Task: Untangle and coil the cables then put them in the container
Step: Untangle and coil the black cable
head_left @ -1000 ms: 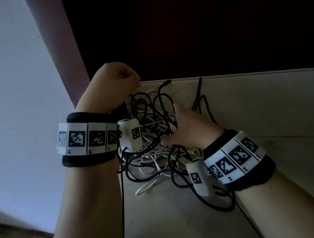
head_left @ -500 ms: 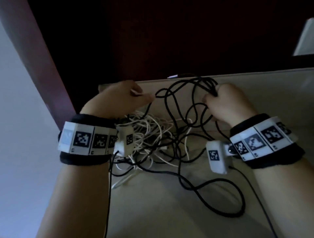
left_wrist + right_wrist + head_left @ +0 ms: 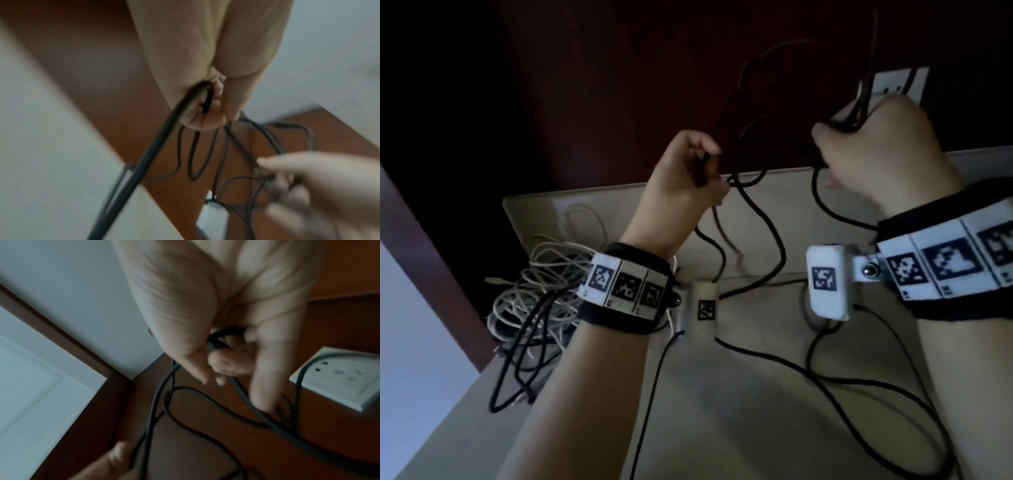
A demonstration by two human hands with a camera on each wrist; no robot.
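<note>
A long black cable [image 3: 763,219] hangs in loops between my two raised hands. My left hand [image 3: 688,178] grips one stretch of it with curled fingers; the left wrist view shows the black cable [image 3: 164,139] running out of that fist. My right hand [image 3: 873,144] is higher and to the right, holding several loops of the black cable [image 3: 222,339] bunched in its fingers. A pile of tangled white cables [image 3: 541,291] with some black strands lies on the beige table [image 3: 739,411] at the left. No container is visible.
A dark red-brown wooden panel [image 3: 619,85] rises behind the table. A white wall socket [image 3: 893,84] sits on it behind my right hand, also seen as the socket [image 3: 339,381]. A white wall [image 3: 414,342] borders the table's left edge. Black cable slack trails over the table at lower right.
Both hands have risen from the pile and moved apart, lifting the black cable clear of the white tangle. The right hand went up and right with its loops; the view tilted upward.
</note>
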